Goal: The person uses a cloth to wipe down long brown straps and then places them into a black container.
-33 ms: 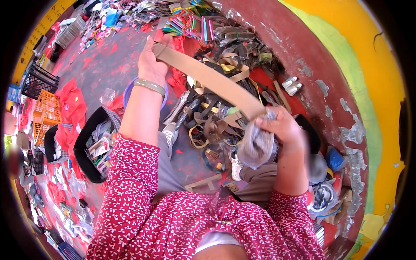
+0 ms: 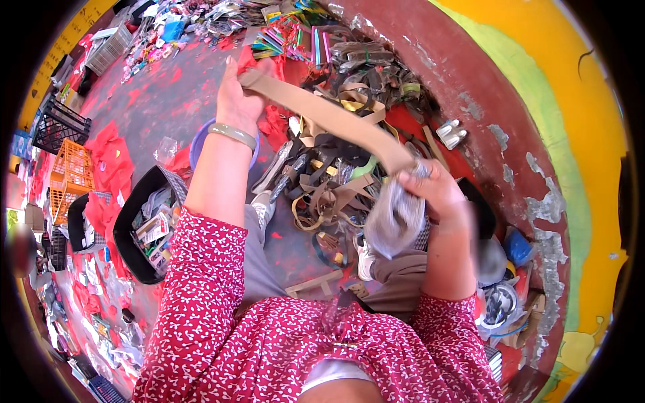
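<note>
A wide tan strap stretches slantwise between my two hands, above a tangled heap of straps on the floor. At its upper left end, my left hand holds it, with the fingers partly hidden. My right hand is closed around the strap's lower right end. A crumpled, see-through greyish plastic bag hangs from the same right hand, slightly blurred. Whether the strap comes out of the bag is hidden by the fingers.
A black bin with packets stands left of my legs, near a purple basin. Orange crates are farther left. A red-painted, peeling wall curves along the right. Bagged items lie by my right elbow.
My right hand and the plastic bag have shifted very slightly; the strap bends a little more near the right hand. Both hands keep their hold.
</note>
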Demonstrator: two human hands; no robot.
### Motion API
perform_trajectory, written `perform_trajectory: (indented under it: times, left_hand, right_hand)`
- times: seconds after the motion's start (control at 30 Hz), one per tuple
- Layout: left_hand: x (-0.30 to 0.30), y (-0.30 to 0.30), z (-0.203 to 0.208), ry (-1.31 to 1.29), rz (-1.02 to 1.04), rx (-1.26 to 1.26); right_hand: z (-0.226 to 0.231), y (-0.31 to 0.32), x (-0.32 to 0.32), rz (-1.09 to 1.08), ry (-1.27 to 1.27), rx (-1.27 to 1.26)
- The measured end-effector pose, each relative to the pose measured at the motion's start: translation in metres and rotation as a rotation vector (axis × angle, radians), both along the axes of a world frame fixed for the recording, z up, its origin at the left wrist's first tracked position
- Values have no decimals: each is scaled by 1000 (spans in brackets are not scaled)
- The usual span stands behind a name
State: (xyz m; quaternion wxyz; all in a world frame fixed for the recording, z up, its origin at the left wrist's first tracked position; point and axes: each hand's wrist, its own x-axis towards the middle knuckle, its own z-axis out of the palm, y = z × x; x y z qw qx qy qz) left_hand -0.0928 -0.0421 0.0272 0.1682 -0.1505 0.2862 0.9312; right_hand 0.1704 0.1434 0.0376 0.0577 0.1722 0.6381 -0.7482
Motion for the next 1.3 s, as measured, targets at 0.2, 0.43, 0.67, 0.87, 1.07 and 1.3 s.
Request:
perform_trajectory:
  times: [0.2,0.43,0.67,0.87,1.07,1.3]
  left_hand:
    - [16,27,-32,-3,-318,-63]
    - [72,67,-47,169,-1045,-239]
    - [89,61,-30,64,-1079,89]
    - [86,61,-29,193,-875,28]
    - [88,52,-17,383,-640,-111]
    - [77,53,-21,364,-500,-128]
  right_hand:
    - [-17,6,-39,-235,272,-391]
    - [-39,4,-73,-258,186,-306]
    - [-33,-9,-80,-180,186,-265]
    - [-37,-14,-81,-166,127,-302]
    - [-29,-29,-89,-179,127,-384]
    - [-28,-37,-82,-114,61,-376]
